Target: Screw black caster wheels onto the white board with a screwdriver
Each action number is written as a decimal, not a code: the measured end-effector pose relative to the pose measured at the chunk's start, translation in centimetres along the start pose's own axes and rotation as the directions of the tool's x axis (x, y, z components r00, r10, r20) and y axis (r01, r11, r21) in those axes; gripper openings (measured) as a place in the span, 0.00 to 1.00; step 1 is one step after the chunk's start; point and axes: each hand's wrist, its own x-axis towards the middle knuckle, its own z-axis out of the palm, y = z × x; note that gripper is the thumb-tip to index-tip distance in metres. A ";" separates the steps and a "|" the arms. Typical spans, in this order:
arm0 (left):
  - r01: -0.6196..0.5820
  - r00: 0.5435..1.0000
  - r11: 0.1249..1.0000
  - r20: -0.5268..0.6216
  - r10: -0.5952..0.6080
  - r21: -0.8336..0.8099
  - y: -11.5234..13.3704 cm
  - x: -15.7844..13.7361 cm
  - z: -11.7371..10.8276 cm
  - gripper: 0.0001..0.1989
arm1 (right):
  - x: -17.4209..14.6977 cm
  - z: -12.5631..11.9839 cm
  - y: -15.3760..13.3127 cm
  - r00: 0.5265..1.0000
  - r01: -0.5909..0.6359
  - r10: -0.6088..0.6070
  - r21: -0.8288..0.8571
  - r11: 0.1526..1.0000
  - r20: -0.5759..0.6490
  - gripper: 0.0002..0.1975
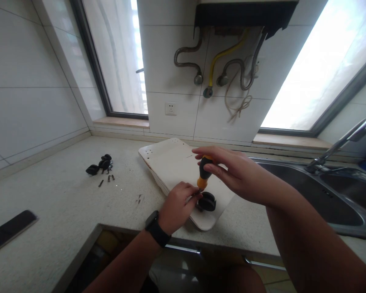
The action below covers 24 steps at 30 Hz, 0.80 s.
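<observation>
My right hand (pixel 232 171) grips the handle of a black and yellow screwdriver (pixel 204 171), held upright with its tip pointing down. Close to that tip, the fingers of my left hand (pixel 180 203) are pinched together; what sits between them is too small to make out. Beneath both hands lies a white board (pixel 167 162) with small holes at its far corners. A black caster wheel (pixel 207 202) stands on the board's near corner, beside my left fingertips. A black watch is on my left wrist.
More black casters (pixel 103 163) and several loose screws (pixel 109 178) lie on the counter (pixel 79 215) to the left. A dark flat object (pixel 12 230) rests at the far left. On the right is a steel sink (pixel 329 199) with a faucet (pixel 338 142). Pipes hang on the tiled wall.
</observation>
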 end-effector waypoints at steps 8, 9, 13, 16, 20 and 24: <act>-0.031 0.999 0.999 -0.024 0.032 0.007 -0.2 -0.3 0.1 0.10 | 0.8 0.6 -0.7 0.977 -0.191 0.156 -0.265 0.945 -0.148 0.20; -0.031 0.999 1.000 -0.028 0.031 -0.001 -0.2 -0.3 0.1 0.10 | 0.6 0.3 -0.7 0.987 -0.139 0.122 -0.181 0.974 -0.103 0.19; -0.031 0.999 0.999 -0.037 0.030 -0.018 0.0 -0.4 0.0 0.09 | -0.1 -0.9 0.1 0.999 -0.017 0.012 0.125 0.992 0.042 0.22; -0.021 0.999 0.999 -0.044 0.020 -0.026 0.1 -0.3 -0.1 0.08 | 0.0 -1.0 0.5 0.998 -0.059 0.059 0.067 0.996 -0.008 0.18; 0.002 0.998 0.999 -0.060 -0.004 -0.044 0.0 -0.2 0.1 0.09 | 0.6 0.0 -0.2 0.978 -0.187 0.165 -0.191 0.964 -0.126 0.16; 0.044 0.995 0.997 -0.081 -0.050 -0.067 -0.4 -0.2 0.4 0.09 | 0.7 0.8 -1.2 0.963 -0.241 0.194 -0.274 0.931 -0.186 0.18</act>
